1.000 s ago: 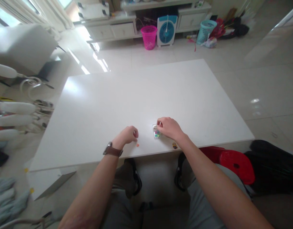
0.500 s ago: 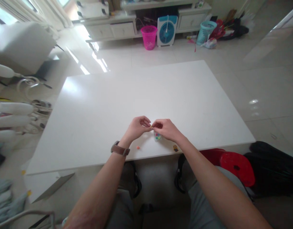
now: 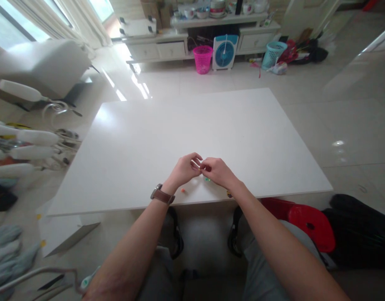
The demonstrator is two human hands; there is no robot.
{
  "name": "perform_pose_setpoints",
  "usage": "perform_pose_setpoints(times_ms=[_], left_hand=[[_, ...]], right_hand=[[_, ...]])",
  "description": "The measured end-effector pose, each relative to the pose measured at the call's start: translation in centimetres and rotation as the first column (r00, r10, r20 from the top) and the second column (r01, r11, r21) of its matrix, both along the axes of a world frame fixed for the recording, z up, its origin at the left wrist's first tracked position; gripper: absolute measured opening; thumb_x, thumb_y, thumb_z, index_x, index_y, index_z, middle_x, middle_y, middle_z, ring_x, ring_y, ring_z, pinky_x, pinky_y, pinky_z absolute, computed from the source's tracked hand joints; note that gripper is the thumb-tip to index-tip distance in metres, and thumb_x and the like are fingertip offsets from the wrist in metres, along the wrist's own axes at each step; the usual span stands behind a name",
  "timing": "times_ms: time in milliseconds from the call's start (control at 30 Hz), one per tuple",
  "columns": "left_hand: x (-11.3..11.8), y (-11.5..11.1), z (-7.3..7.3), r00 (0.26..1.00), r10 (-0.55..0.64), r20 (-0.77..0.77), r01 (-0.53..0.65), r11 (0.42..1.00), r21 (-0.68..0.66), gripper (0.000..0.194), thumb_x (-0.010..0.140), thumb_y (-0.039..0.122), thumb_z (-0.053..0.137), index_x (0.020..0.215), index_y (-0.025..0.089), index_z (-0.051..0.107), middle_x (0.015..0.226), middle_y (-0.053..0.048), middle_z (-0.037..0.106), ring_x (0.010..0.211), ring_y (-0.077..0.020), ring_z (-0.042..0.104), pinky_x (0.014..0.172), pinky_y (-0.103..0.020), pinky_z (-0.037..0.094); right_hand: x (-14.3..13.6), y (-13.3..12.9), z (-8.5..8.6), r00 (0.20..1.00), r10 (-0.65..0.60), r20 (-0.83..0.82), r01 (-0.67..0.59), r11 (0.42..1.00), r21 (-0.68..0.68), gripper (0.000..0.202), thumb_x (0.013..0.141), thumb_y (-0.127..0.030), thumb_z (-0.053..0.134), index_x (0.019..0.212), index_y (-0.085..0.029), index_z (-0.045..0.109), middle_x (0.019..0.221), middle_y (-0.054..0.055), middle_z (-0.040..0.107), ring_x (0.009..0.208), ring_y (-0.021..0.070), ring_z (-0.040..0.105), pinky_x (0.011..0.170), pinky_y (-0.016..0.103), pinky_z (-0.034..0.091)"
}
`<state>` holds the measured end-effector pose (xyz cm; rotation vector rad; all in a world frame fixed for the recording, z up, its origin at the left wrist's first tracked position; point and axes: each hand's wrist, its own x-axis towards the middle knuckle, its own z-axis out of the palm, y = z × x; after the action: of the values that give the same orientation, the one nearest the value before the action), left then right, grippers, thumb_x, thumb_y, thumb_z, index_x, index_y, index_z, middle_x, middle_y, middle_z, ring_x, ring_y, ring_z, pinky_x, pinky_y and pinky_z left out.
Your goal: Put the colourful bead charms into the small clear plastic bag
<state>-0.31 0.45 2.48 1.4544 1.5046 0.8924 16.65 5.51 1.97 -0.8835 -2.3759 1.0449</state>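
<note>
Over the near edge of the white table [image 3: 167,125], my left hand [image 3: 186,169] and my right hand [image 3: 217,170] meet at the fingertips. Both pinch a tiny yellowish piece [image 3: 200,169] that is mostly covered by the fingers. Below my right hand a small clear container with colourful bits [image 3: 207,179] shows only in part. A small orange piece [image 3: 182,190] lies on the table near my left wrist. Partly behind my right forearm sits a small yellow-and-dark figure [image 3: 229,194].
Red stools [image 3: 311,225] and a black bag [image 3: 361,234] are below the table's right side. White-armed chairs [image 3: 38,138] stand at the left. Beyond the table are a pink basket [image 3: 202,60], a blue fan [image 3: 224,53] and a white cabinet [image 3: 145,51].
The view has tilted up slightly. My hands stay together at the same piece; my right hand now covers more of the clear container, and my forearm more of the small figure.
</note>
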Motion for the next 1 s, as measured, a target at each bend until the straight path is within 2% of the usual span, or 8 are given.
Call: perform_pose_setpoints(times_ms=[133,200,300,400,533,667,833,1000], left_hand=[[-0.1,0.3,-0.9,0.998,-0.056,0.024,0.057,0.998,-0.003,0.037,0.067,0.010,0.069,0.102,0.017,0.062,0.094,-0.004,0.068,0.079,-0.0145,0.065,0.068,-0.026,0.055],[-0.2,0.6,-1.4,0.994,-0.090,-0.057,0.091,0.996,0.007,0.045,0.064,0.015,0.076,0.107,0.018,0.061,0.104,-0.006,0.065,0.088,-0.0176,0.064,0.074,-0.031,0.056],[-0.1,1.0,-2.1,0.960,-0.159,-0.229,0.162,0.987,-0.007,0.069,0.056,0.022,0.086,0.119,0.019,0.058,0.119,-0.010,0.056,0.104,-0.0243,0.060,0.088,-0.041,0.055],[0.4,1.1,-3.1,0.913,-0.243,-0.328,0.244,0.969,-0.041,0.081,0.051,0.023,0.090,0.123,0.019,0.054,0.122,-0.011,0.053,0.115,-0.0292,0.054,0.101,-0.047,0.049],[1.1,1.0,-4.1,0.870,-0.305,-0.387,0.312,0.949,-0.047,0.070,0.056,0.020,0.087,0.117,0.020,0.053,0.118,-0.009,0.053,0.113,-0.0282,0.052,0.102,-0.045,0.047],[1.4,0.8,-4.2,0.848,-0.304,-0.435,0.322,0.946,-0.033,0.054,0.061,0.018,0.082,0.106,0.020,0.053,0.110,-0.007,0.054,0.105,-0.0261,0.052,0.095,-0.042,0.048],[1.7,0.6,-4.0,0.851,-0.286,-0.439,0.317,0.949,-0.005,0.045,0.066,0.020,0.079,0.102,0.020,0.052,0.106,-0.007,0.056,0.101,-0.0252,0.054,0.093,-0.041,0.048],[1.9,0.6,-4.0,0.848,-0.276,-0.454,0.309,0.951,-0.001,0.048,0.064,0.022,0.082,0.102,0.020,0.052,0.106,-0.007,0.057,0.100,-0.0257,0.053,0.093,-0.041,0.047]], right_hand=[[0.6,0.4,0.0,0.996,-0.015,0.088,0.011,0.999,0.046,0.010,0.082,-0.012,0.063,0.074,-0.016,0.067,0.073,0.000,0.063,0.068,0.0111,0.053,0.067,0.023,0.037],[1.0,0.9,-0.2,0.990,-0.023,0.140,0.019,0.999,0.036,0.009,0.080,-0.011,0.063,0.074,-0.016,0.068,0.074,0.000,0.063,0.069,0.0112,0.054,0.068,0.023,0.037],[1.6,1.4,-0.8,0.971,-0.007,0.237,0.002,1.000,0.019,0.006,0.079,-0.014,0.066,0.077,-0.016,0.071,0.081,0.002,0.064,0.073,0.0117,0.055,0.070,0.023,0.038],[1.8,1.6,-1.3,0.939,0.044,0.341,-0.047,0.999,0.002,0.006,0.080,-0.019,0.068,0.078,-0.017,0.073,0.087,0.003,0.063,0.075,0.0122,0.055,0.070,0.024,0.038],[1.5,1.6,-1.3,0.914,0.109,0.390,-0.113,0.993,-0.013,0.009,0.081,-0.019,0.065,0.075,-0.017,0.070,0.093,0.004,0.064,0.079,0.0132,0.056,0.071,0.024,0.038],[1.1,1.3,-1.0,0.884,0.137,0.447,-0.151,0.989,-0.004,0.010,0.083,-0.022,0.063,0.075,-0.017,0.068,0.102,0.006,0.068,0.081,0.0148,0.059,0.071,0.025,0.039],[1.0,0.6,-0.9,0.827,0.091,0.555,-0.127,0.992,0.026,0.014,0.086,-0.026,0.060,0.088,-0.016,0.070,0.107,0.009,0.070,0.084,0.0180,0.063,0.071,0.027,0.040],[0.7,0.0,-0.6,0.795,0.080,0.601,-0.142,0.988,0.056,0.021,0.086,-0.027,0.059,0.102,-0.016,0.068,0.112,0.012,0.070,0.090,0.0208,0.066,0.074,0.027,0.043]])
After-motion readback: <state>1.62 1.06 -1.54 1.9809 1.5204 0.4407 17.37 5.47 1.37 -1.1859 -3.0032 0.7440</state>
